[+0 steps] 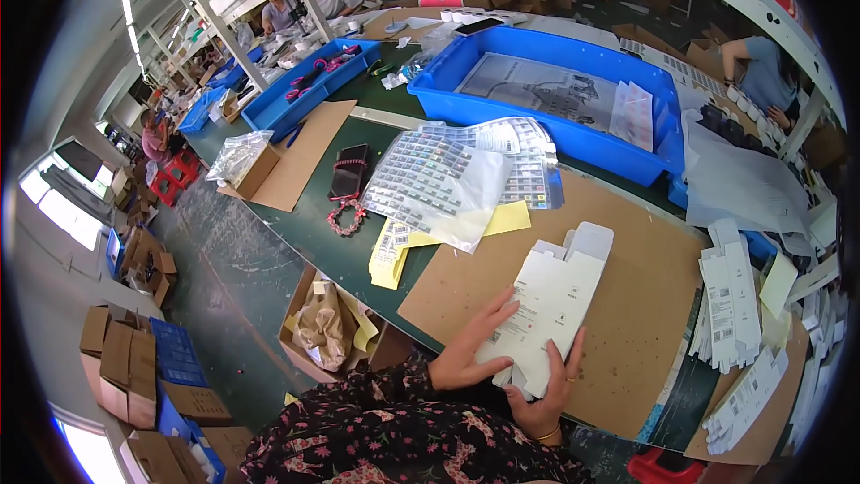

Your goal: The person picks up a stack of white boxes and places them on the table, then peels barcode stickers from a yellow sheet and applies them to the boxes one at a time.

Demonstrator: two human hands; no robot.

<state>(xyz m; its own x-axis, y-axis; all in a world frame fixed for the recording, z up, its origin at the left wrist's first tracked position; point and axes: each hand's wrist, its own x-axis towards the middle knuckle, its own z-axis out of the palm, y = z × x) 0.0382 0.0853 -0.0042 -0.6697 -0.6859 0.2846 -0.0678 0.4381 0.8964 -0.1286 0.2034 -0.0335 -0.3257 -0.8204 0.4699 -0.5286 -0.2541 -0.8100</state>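
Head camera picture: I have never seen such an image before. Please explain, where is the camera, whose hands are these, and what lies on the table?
The camera sits on a person's head and looks down, so its wide lens bends straight edges. The two bare hands are that person's own. The left hand and right hand both hold a flat, unfolded white carton over a brown cardboard sheet. Beyond it lie clear sticker sheets and a blue tray. Stacks of flat white cartons lie on the right. Other people work farther back.
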